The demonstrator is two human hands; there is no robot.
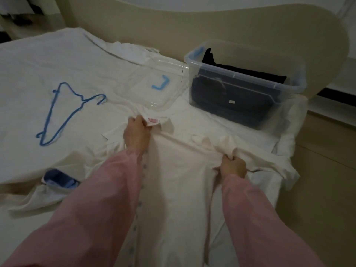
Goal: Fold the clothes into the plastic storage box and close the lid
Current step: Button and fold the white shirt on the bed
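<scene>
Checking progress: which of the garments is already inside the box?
The dark garment, in the clear storage box; the white shirt lies on the bed, gripped by the left hand and right hand.

A: What cannot be read?
B: The red print on the label [153,120] at the collar of the shirt [173,180] is blurred. The sticker [232,101] on the storage box [240,76] is too small.
A: What is hidden or cut off?
B: A blue item [57,178] at lower left is half covered by white cloth [38,195]. The shirt's hem is cut off by the bottom edge.
</scene>
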